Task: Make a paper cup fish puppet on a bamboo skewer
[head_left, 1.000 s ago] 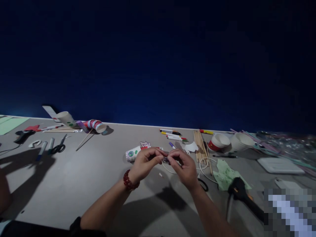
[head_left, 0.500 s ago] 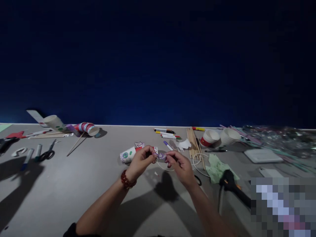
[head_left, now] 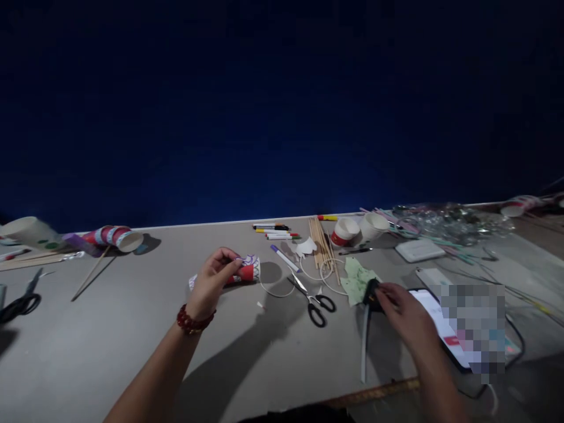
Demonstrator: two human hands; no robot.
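My left hand (head_left: 214,279), a beaded bracelet on its wrist, pinches a small paper cutout with purple lines (head_left: 249,260). Behind that hand lies a decorated paper cup (head_left: 251,273) on its side, partly hidden by the fingers. At the right, my right hand (head_left: 408,311) has its fingers closed on a black glue gun (head_left: 372,295); part of the gun is hidden under the hand. A whitish glue stick (head_left: 364,349) juts from it toward the table's front edge. Between the hands lie scissors (head_left: 311,299) with black handles.
Beyond the scissors are several markers (head_left: 282,236), wooden sticks (head_left: 321,244) and a white cord (head_left: 324,273). Crumpled green paper (head_left: 356,279) touches the glue gun. Two paper cups (head_left: 346,231) stand behind. A lit phone (head_left: 436,323) lies right; a striped cup (head_left: 117,236) lies left.
My right hand has let go of the paper cutout and moved right onto the glue gun. My left hand keeps the cutout. The view has turned right, and the scissors show fully.
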